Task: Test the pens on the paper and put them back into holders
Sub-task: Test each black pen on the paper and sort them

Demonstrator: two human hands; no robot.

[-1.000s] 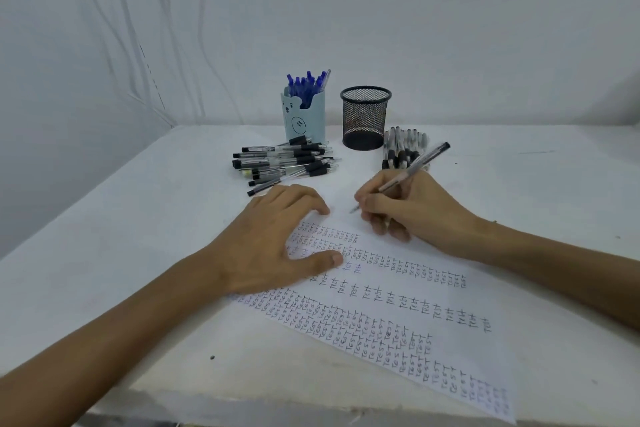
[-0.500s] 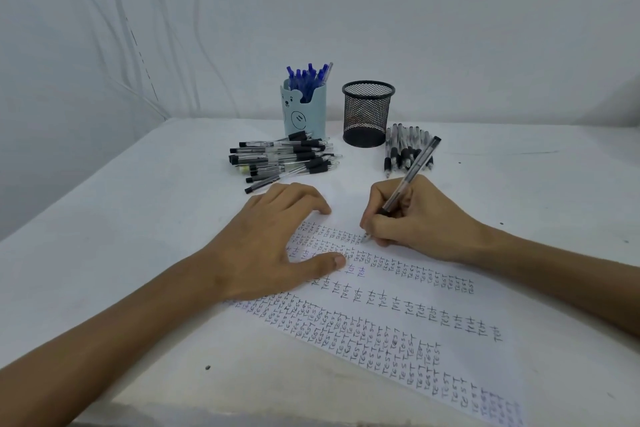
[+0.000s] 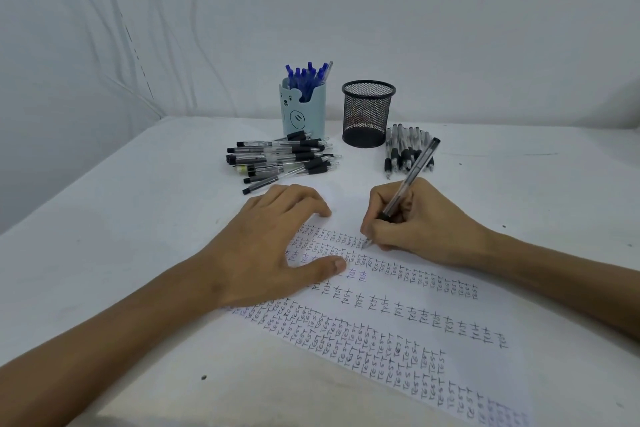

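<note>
White bench [image 3: 121,253] against a pale wall: pen tip lowered from mid-air onto the paper [image 3: 398,322].

Right hand [image 3: 415,222] fingers pinching the pen [image 3: 412,177], now writing; left hand [image 3: 273,246] spread flat, pinning the sheet. Blue holder [image 3: 303,111] full, mesh holder [image 3: 368,114] seemingly empty, loose pens [image 3: 284,159] waiting. Tip contact partly hidden; paper's near corner cut off.

A: Where was the pen [image 3: 412,174] under test?

B: Tilted, its tip on the paper [image 3: 398,333], a white sheet lying flat and covered in rows of "TEST".

A: The other pens?

B: One black-gripped pile [image 3: 284,159] lay before the blue bear holder [image 3: 303,109], which held blue pens [image 3: 308,74]. A second row [image 3: 403,149] lay just right of the black mesh holder [image 3: 368,113].
</note>
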